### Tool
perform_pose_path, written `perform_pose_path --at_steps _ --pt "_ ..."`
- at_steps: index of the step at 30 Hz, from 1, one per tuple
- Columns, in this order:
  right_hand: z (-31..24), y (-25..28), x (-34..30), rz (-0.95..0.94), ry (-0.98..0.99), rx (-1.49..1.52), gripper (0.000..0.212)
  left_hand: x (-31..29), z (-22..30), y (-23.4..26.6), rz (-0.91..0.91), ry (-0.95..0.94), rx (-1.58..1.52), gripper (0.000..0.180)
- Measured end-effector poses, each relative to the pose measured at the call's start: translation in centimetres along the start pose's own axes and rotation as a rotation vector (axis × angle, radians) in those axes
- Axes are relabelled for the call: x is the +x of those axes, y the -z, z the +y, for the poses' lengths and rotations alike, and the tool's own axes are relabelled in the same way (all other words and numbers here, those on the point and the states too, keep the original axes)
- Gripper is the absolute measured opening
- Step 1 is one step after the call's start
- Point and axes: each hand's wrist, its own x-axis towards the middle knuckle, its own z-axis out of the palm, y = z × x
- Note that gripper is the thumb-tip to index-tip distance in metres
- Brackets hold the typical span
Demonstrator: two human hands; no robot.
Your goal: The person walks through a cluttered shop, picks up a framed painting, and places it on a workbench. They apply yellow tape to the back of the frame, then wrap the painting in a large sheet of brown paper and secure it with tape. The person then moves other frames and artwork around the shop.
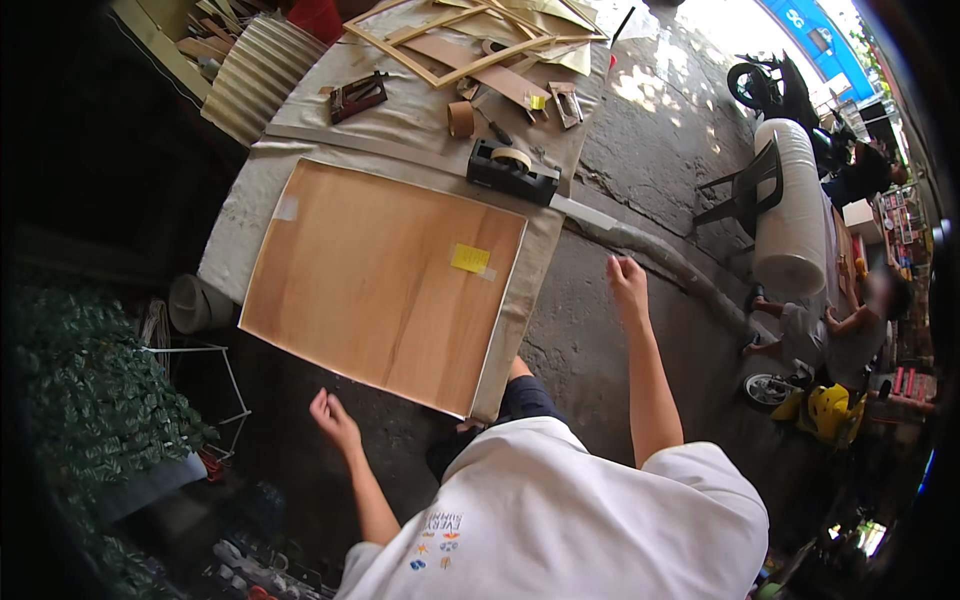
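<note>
On cloth-covered table [232, 225], left of grey floor [585, 325]: brown wood panel [370, 280], pale-edged, yellow label [468, 257]. Left hand [337, 421]: fingers indistinct; right hand [628, 286]: fingers bunched.

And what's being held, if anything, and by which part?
No held object visible: left hand and right hand are both off the wooden panel. Something tiny can't be ruled out.

One table [232, 245], one board [370, 290], two hands [337, 421] [628, 287]
Toward the board's right edge, one yellow note [470, 258]; by its left and right edges, two tape patches [287, 208] [488, 273]; beyond its far edge, one tape dispenser [520, 184] holding one roll [511, 159]; toward the table's left and right edges, two staple guns [358, 98] [566, 106].
</note>
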Motion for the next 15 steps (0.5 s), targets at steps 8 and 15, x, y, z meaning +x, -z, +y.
perform_pose_path --at_steps 8,15 --pt "-5.5 -15.1 29.0 -0.074 0.091 0.056 0.035 -9.9 3.1 5.5 0.345 0.301 0.158 0.023" --pt "-6.3 -22.5 40.5 -0.107 -0.01 -0.328 0.038 -14.4 9.4 -7.5 0.158 0.368 0.182 0.022"
